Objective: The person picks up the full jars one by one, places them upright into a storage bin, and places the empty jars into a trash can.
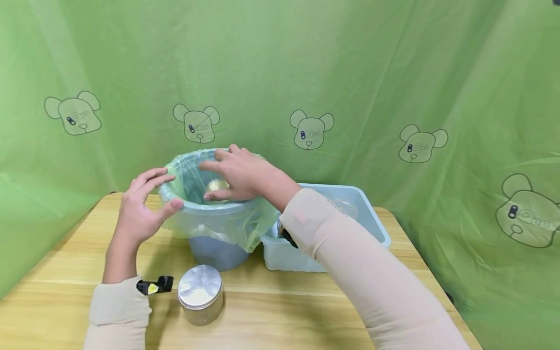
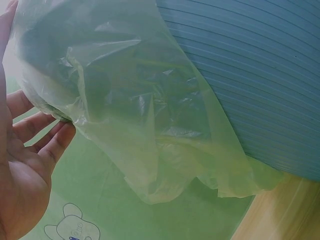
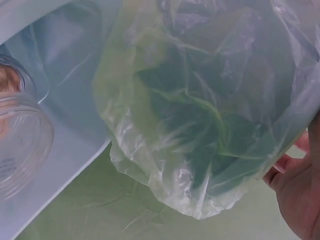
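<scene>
A blue bin (image 1: 218, 255) stands on the table, lined with a thin green plastic bag (image 1: 227, 228) folded over its rim. My left hand (image 1: 142, 209) rests against the left side of the rim, thumb toward the front, its fingertips touching the bag (image 2: 115, 115). Over the bin's mouth is my right hand (image 1: 242, 172), its fingers spread apart. Below the right palm, a pale gold round thing (image 1: 216, 185) shows inside the bin, partly covered by the thumb; its kind is unclear. A silver tin with a lid (image 1: 200, 294) stands on the table in front.
To the bin's right, a pale blue tub (image 1: 297, 262) stands partly behind my right sleeve. Inside it a clear plastic jar (image 3: 25, 145) lies beside another clear container with brown contents (image 3: 10, 77). A green curtain (image 1: 262, 73) hangs behind the wooden table (image 1: 271, 311).
</scene>
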A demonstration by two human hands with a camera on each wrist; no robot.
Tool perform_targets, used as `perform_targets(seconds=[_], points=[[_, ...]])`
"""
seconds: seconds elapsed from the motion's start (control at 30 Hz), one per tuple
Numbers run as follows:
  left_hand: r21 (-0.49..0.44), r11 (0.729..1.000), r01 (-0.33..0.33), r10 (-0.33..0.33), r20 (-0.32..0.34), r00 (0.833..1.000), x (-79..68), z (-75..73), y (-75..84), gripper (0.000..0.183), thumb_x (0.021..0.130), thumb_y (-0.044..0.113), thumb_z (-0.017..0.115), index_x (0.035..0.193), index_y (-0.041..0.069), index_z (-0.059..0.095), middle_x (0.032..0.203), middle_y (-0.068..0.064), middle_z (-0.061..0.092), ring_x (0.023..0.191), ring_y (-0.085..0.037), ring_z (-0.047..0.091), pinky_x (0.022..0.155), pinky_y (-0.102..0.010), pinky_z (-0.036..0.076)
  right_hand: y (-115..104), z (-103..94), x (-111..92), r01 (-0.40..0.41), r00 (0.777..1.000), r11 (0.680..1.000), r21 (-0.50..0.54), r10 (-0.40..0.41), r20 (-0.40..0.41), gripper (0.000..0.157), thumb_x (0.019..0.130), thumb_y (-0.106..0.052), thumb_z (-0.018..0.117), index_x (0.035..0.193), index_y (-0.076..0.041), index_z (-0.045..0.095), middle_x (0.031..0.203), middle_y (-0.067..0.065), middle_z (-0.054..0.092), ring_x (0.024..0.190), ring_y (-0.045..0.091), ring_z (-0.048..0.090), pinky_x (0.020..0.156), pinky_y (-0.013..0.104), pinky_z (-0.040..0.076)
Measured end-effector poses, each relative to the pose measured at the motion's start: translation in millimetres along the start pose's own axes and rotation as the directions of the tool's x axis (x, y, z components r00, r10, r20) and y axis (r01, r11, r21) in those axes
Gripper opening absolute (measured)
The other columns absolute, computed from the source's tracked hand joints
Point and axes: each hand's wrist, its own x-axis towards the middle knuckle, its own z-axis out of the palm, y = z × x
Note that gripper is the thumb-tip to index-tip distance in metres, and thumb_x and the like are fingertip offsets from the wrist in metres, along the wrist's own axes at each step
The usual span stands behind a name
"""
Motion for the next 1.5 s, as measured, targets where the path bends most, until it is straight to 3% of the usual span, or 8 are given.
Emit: perform_targets(seconds=[0.6,0.9,1.1,1.5], points=[[-0.009,1.0,0.011,-0.011,0.004,1.0,-0.5,-0.7,1.7,0.051,0.073,0.027,0.078,0.121,0.016,0.065,0.137,-0.002,0.05,0.127,-0.028,0.039,0.101,-0.062,0.025,-5.4,-4.3,-7.5,-0.003,0.999,0.999,-0.044,0.001,-0.036,0.068,0.09,-0.067,0.035,0.145,-0.029,0.036,0.128,0.004,0.049,0.109,0.027,0.047,0.088,0.039,0.041],[-0.004,1.0,-0.001,0.001,0.001,1.0,-0.2,-0.5,0.6,0.05,0.074,0.027,0.078,0.121,0.016,0.065,0.136,-0.002,0.051,0.127,-0.028,0.04,0.1,-0.062,0.026,-16.5,-12.2,-20.1,0.082,0.99,0.993,-0.086,-0.091,-0.106,0.059,0.094,-0.058,0.041,0.143,-0.025,0.041,0.122,0.002,0.053,0.102,0.023,0.049,0.085,0.037,0.042],[-0.007,1.0,0.018,-0.018,0.005,1.0,-0.6,0.0,-0.1,0.051,0.074,0.027,0.078,0.122,0.016,0.065,0.136,-0.002,0.05,0.127,-0.027,0.039,0.101,-0.062,0.026,-25.7,-15.7,-32.2,0.182,0.961,0.978,-0.101,-0.198,-0.195,0.052,0.096,-0.051,0.043,0.138,-0.021,0.048,0.119,0.002,0.056,0.097,0.021,0.051,0.081,0.034,0.044],[-0.003,1.0,0.005,-0.005,0.003,1.0,-0.1,-0.2,-0.6,0.05,0.075,0.027,0.078,0.121,0.015,0.065,0.135,-0.003,0.051,0.127,-0.027,0.04,0.1,-0.06,0.027,-46.8,-11.7,-53.2,0.331,0.868,0.931,-0.157,-0.365,-0.336,0.042,0.096,-0.04,0.047,0.131,-0.016,0.054,0.115,0.003,0.058,0.093,0.022,0.051,0.077,0.033,0.043]])
